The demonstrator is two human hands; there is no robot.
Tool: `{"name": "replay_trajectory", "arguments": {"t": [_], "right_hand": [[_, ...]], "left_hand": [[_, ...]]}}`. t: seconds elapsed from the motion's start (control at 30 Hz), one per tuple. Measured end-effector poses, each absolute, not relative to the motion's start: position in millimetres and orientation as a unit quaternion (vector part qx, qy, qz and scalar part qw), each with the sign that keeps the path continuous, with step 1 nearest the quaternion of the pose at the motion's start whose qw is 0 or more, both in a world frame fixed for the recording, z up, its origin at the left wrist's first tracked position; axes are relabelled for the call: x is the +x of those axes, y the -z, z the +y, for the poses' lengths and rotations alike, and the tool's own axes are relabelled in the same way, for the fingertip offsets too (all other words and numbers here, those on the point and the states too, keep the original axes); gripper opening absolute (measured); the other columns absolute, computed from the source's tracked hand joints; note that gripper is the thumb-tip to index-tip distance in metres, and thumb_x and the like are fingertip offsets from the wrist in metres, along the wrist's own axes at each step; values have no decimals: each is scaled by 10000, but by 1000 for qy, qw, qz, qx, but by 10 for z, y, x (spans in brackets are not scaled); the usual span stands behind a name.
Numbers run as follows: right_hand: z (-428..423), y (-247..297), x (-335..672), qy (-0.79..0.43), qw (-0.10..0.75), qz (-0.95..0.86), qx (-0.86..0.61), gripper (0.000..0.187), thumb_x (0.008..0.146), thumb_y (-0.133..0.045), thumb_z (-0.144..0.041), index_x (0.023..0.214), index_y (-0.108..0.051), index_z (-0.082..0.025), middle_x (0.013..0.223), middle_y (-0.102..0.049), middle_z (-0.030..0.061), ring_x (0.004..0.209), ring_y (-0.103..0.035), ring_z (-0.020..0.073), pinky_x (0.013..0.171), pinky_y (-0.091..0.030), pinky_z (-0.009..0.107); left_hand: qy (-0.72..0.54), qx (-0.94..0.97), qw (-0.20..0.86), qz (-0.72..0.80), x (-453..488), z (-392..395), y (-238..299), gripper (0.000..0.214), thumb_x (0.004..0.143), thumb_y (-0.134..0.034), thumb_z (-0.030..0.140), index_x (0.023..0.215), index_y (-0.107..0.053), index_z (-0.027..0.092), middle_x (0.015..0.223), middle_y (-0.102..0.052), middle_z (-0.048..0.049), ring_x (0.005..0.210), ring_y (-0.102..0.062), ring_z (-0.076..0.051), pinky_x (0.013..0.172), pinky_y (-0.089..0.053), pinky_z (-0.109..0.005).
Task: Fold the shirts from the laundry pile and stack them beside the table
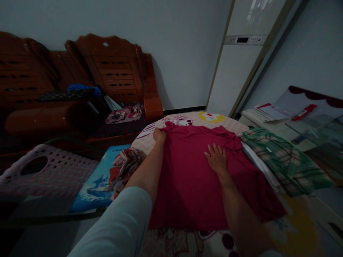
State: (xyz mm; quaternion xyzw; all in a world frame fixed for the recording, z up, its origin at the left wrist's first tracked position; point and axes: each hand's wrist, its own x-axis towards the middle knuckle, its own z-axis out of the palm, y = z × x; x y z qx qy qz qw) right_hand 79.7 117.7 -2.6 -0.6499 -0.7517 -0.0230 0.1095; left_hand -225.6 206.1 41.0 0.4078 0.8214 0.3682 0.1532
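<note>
A dark pink shirt [187, 185] lies spread over a round surface with a patterned cover [184, 246]. At its far left corner, my left hand [160, 135] is closed on the fabric. My right hand [217, 159] rests flat on the right half of the shirt, fingers spread. Creases gather along the shirt's far edge and its right side. Just right of it lie a folded white cloth [258, 164] and a green plaid shirt [289, 160]. A crumpled patterned cloth [124, 167] sits left of my left forearm.
A blue picture-printed item [93, 192] and a pink woven basket [48, 175] stand at the left. Behind them is a wooden sofa [112, 71] with cloths on it. A tall white air conditioner [227, 71] fills the far corner. Papers [270, 112] lie on the right.
</note>
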Motion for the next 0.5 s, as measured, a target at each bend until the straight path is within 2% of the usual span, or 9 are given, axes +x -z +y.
{"name": "replay_trajectory", "arguments": {"t": [0.13,0.23,0.3,0.43,0.5], "right_hand": [[1189,30,791,26,105,-755,-647,573,987,-326,-476,1468,-429,-181,1542,-360,170,1407,-312,354,1123,-204,562],[1196,44,798,25,108,-755,-647,573,986,-323,-484,1469,-427,-192,1537,-370,166,1405,-318,347,1123,-203,561],[1198,48,801,25,109,-754,-648,573,986,-317,-493,1465,-432,-199,1536,-375,159,1404,-323,339,1124,-206,555],[1194,37,794,23,111,-752,-650,569,986,-317,-493,1460,-440,-204,1538,-375,151,1408,-318,334,1124,-214,552],[1189,27,787,25,107,-752,-650,568,987,-324,-485,1461,-441,-195,1537,-376,153,1407,-318,345,1122,-219,555]], "left_hand": [[-374,499,66,779,-2027,2055,-523,359,834,-530,68,1182,-544,153,1310,-568,-158,1216,-532,-239,991,-427,-353],[-348,594,65,723,-1822,2115,-558,316,870,-479,71,1147,-596,170,1274,-597,-131,1239,-518,-223,1037,-405,-335],[-317,638,90,696,-1712,2168,-538,360,883,-465,63,1210,-583,155,1307,-592,-136,1265,-510,-219,1065,-389,-329],[-262,648,126,704,-1620,2269,-448,572,862,-520,60,1416,-416,155,1506,-419,-150,1386,-403,-238,1091,-370,-340],[-244,640,140,715,-1621,2328,-418,650,852,-557,81,1462,-348,163,1545,-355,-162,1381,-413,-259,1080,-380,-350]]}}
